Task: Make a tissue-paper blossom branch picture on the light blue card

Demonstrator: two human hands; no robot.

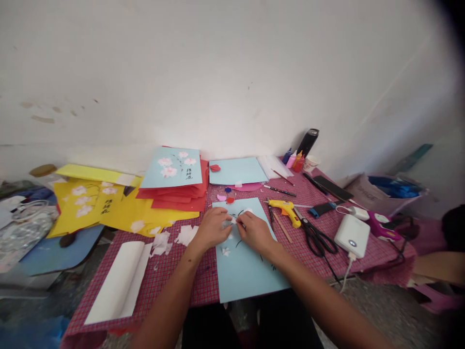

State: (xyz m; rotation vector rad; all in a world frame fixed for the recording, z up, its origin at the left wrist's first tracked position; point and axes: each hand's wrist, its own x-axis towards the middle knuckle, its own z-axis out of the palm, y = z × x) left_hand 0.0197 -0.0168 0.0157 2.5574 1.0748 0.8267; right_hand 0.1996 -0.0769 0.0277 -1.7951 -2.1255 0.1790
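Observation:
Both hands meet over a light blue sheet (243, 286) that lies at the table's front edge. My left hand (215, 227) and my right hand (255, 233) are closed, their fingertips pinching a small piece of white tissue paper (233, 220) between them. Thin black painted strokes show on the sheet around the fingers. A crumpled white paper scrap (225, 251) rests on the sheet below my left hand. Torn white tissue pieces (187, 235) lie left of that hand. Part of the sheet is hidden under my hands and right forearm.
Right of the sheet are a yellow glue gun (286, 209), black scissors (319, 236) and a white power bank (352, 236). A stack of red sheets (178, 199), topped by a blue flower picture (172, 168), stands behind left. Folded white paper (119, 281) lies front left; small paint bottles (293, 159) stand back right.

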